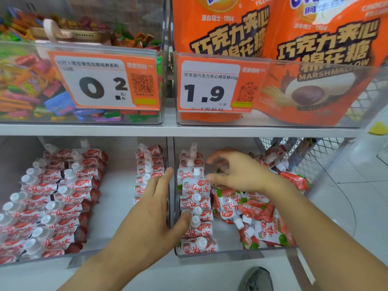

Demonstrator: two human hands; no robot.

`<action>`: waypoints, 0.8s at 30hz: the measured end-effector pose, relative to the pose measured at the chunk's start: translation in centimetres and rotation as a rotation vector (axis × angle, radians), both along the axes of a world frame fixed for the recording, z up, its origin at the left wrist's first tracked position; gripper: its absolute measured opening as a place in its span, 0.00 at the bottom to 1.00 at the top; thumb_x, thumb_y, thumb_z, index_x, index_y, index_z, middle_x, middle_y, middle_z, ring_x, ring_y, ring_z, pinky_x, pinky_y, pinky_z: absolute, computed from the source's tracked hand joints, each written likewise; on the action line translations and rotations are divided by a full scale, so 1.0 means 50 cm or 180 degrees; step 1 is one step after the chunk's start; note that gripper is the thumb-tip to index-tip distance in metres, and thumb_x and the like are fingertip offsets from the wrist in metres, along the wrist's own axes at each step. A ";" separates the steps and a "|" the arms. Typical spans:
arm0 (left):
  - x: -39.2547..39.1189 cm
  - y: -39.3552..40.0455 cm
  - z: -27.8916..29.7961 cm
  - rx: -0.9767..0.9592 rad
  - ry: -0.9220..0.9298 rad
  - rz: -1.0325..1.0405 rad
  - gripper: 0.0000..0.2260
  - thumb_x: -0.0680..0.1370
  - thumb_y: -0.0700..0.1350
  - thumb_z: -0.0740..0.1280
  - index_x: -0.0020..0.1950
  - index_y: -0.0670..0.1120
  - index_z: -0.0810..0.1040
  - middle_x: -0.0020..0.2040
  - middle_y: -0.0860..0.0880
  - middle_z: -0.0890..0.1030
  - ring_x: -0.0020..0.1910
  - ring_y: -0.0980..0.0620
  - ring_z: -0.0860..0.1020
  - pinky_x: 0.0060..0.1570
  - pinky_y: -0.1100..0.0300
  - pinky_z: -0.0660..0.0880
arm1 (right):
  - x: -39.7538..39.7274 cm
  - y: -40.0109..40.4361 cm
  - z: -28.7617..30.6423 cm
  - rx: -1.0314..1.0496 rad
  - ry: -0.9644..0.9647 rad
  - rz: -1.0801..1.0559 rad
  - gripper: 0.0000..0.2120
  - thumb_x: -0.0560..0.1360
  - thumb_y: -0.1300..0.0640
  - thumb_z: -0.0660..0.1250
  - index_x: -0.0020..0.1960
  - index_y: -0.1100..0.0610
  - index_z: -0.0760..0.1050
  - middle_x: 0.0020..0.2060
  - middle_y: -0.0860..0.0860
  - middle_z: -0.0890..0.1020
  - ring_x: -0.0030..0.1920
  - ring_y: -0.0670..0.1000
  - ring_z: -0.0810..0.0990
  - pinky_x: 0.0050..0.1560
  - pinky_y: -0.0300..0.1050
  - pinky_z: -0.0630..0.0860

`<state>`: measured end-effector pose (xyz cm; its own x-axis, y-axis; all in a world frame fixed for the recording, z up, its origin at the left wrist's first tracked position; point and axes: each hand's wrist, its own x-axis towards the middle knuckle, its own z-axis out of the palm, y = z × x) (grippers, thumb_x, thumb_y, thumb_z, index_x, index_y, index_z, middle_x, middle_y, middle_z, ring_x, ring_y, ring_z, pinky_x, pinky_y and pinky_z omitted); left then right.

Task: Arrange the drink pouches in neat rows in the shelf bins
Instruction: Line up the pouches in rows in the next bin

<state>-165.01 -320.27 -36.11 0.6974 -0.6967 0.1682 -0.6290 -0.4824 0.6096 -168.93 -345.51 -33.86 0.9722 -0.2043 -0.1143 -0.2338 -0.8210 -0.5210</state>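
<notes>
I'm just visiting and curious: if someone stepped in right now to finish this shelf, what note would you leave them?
Left hand: open, flat along the divider, thumb touching the neat row of pouches at the left side of the right bin.
Right hand: open, fingers spread above that bin, holding nothing.
Done: left bin holds tidy rows; the right bin has one tidy row.
Left: the loose pile of pouches on the right bin's right side lies jumbled and needs lining up.

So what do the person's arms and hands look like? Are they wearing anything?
Both arms are bare, with no sleeves in view. The left hand and right hand wear no gloves, and no rings, watch or bracelets show. Below, one dark grey shoe pokes in.
</notes>
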 end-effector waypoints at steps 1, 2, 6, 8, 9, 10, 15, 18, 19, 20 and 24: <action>-0.002 0.001 0.001 0.0017 0.0019 0.0005 0.40 0.73 0.64 0.64 0.77 0.58 0.45 0.73 0.61 0.57 0.64 0.57 0.71 0.60 0.64 0.70 | -0.016 -0.005 0.004 -0.0195 0.0066 -0.0025 0.22 0.71 0.43 0.75 0.62 0.50 0.77 0.55 0.43 0.80 0.56 0.44 0.79 0.59 0.43 0.76; -0.003 0.001 0.002 0.0030 0.0036 0.0008 0.40 0.73 0.64 0.64 0.77 0.58 0.45 0.74 0.60 0.57 0.65 0.57 0.71 0.60 0.63 0.71 | -0.030 -0.007 0.007 -0.0412 0.0212 0.0030 0.22 0.71 0.44 0.76 0.61 0.50 0.77 0.54 0.44 0.80 0.55 0.45 0.78 0.59 0.45 0.76; -0.001 -0.001 0.004 0.0046 0.0012 0.0010 0.40 0.73 0.63 0.65 0.77 0.57 0.46 0.73 0.59 0.58 0.66 0.56 0.71 0.61 0.63 0.70 | -0.051 0.004 -0.011 -0.1210 0.0915 0.0483 0.34 0.71 0.43 0.75 0.73 0.50 0.68 0.68 0.51 0.73 0.68 0.53 0.69 0.68 0.51 0.68; -0.001 -0.002 0.003 0.0050 0.0016 0.0023 0.40 0.73 0.62 0.66 0.77 0.56 0.47 0.74 0.58 0.59 0.66 0.56 0.70 0.61 0.63 0.69 | -0.050 0.009 -0.020 -0.1147 0.0850 0.0528 0.35 0.70 0.45 0.76 0.73 0.48 0.68 0.65 0.50 0.75 0.66 0.53 0.70 0.65 0.51 0.70; -0.002 -0.003 0.004 0.0061 0.0021 0.0030 0.40 0.73 0.61 0.66 0.77 0.56 0.47 0.74 0.58 0.59 0.66 0.56 0.70 0.61 0.63 0.69 | -0.050 0.010 -0.020 -0.1073 0.0813 0.0562 0.35 0.69 0.46 0.77 0.72 0.47 0.68 0.62 0.49 0.75 0.64 0.52 0.70 0.63 0.50 0.71; -0.003 -0.003 0.005 0.0063 0.0024 0.0034 0.40 0.73 0.61 0.67 0.77 0.56 0.48 0.74 0.58 0.59 0.66 0.56 0.71 0.61 0.63 0.69 | -0.053 0.010 -0.018 -0.1020 0.0799 0.0612 0.34 0.68 0.47 0.78 0.71 0.46 0.69 0.58 0.48 0.75 0.61 0.51 0.70 0.60 0.49 0.71; -0.003 -0.005 0.006 0.0077 -0.0009 0.0065 0.40 0.72 0.60 0.68 0.77 0.56 0.50 0.73 0.58 0.61 0.63 0.54 0.73 0.58 0.61 0.71 | -0.086 -0.008 0.016 -0.0691 0.0291 0.0454 0.19 0.69 0.42 0.76 0.56 0.45 0.77 0.48 0.46 0.73 0.47 0.45 0.73 0.50 0.48 0.74; -0.004 -0.006 0.005 0.0076 -0.0043 0.0074 0.39 0.72 0.60 0.68 0.77 0.56 0.51 0.72 0.58 0.62 0.63 0.54 0.73 0.57 0.62 0.71 | -0.094 -0.029 0.035 -0.0720 -0.0258 -0.0166 0.16 0.68 0.41 0.76 0.48 0.48 0.76 0.41 0.43 0.77 0.36 0.41 0.76 0.39 0.44 0.71; -0.004 -0.006 0.006 0.0072 -0.0052 0.0060 0.39 0.72 0.60 0.68 0.77 0.55 0.51 0.72 0.58 0.62 0.63 0.55 0.73 0.57 0.62 0.71 | -0.094 -0.038 0.036 -0.0742 -0.0324 -0.0395 0.16 0.69 0.41 0.76 0.46 0.50 0.75 0.37 0.44 0.79 0.33 0.40 0.76 0.36 0.44 0.70; -0.004 -0.006 0.006 0.0069 -0.0066 0.0048 0.39 0.73 0.60 0.68 0.77 0.55 0.51 0.71 0.57 0.62 0.63 0.54 0.73 0.58 0.61 0.71 | -0.092 -0.044 0.037 -0.0787 -0.0343 -0.0621 0.17 0.70 0.42 0.75 0.45 0.53 0.75 0.35 0.46 0.80 0.31 0.40 0.77 0.34 0.44 0.70; -0.004 -0.008 0.004 0.0089 -0.0090 0.0068 0.39 0.72 0.60 0.68 0.77 0.54 0.51 0.70 0.56 0.63 0.63 0.54 0.72 0.59 0.60 0.71 | -0.048 -0.049 0.015 0.0368 -0.0630 -0.1511 0.11 0.77 0.50 0.69 0.52 0.57 0.77 0.40 0.53 0.86 0.31 0.53 0.85 0.33 0.46 0.81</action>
<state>-165.21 -320.68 -35.89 0.7074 -0.6864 0.1686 -0.6350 -0.5126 0.5779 -171.35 -347.96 -33.10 0.7810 -0.6243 0.0142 -0.4539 -0.5832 -0.6736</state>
